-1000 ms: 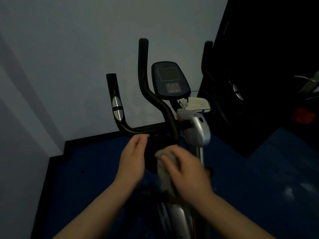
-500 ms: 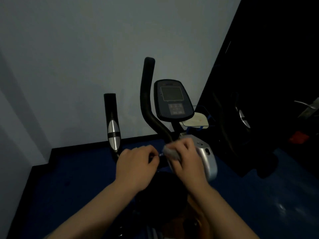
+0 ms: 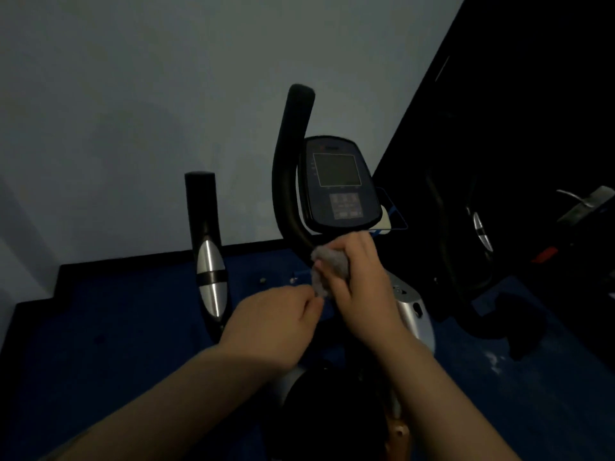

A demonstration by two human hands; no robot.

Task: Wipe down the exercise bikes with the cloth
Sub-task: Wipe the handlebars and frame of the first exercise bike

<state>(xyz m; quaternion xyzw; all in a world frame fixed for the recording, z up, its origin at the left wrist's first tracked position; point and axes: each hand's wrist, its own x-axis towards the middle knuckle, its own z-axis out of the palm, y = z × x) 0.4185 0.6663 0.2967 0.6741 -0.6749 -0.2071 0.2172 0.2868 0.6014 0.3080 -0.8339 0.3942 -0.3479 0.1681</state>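
An exercise bike stands in front of me, with black handlebars (image 3: 289, 168), a dark console (image 3: 337, 184) and a silver frame cover (image 3: 407, 311). My right hand (image 3: 362, 287) is closed around a bunched grey cloth (image 3: 327, 266) and presses it against the handlebar stem just below the console. My left hand (image 3: 279, 324) sits just left of it, fingers curled at the cloth's lower edge over the crossbar. The bar under both hands is hidden. The left grip (image 3: 206, 247) with its silver pulse sensor stands upright at my left.
A pale wall (image 3: 166, 94) rises close behind the bike, with a black skirting (image 3: 133, 261) and blue floor (image 3: 116, 327). A dark wall or panel (image 3: 532, 111) fills the right side. More equipment with a red part (image 3: 545, 252) shows dimly at the right.
My right hand with the cloth has moved up the stem from the crossbar to just under the console. My left hand followed, staying beside it. The view tilted downward.
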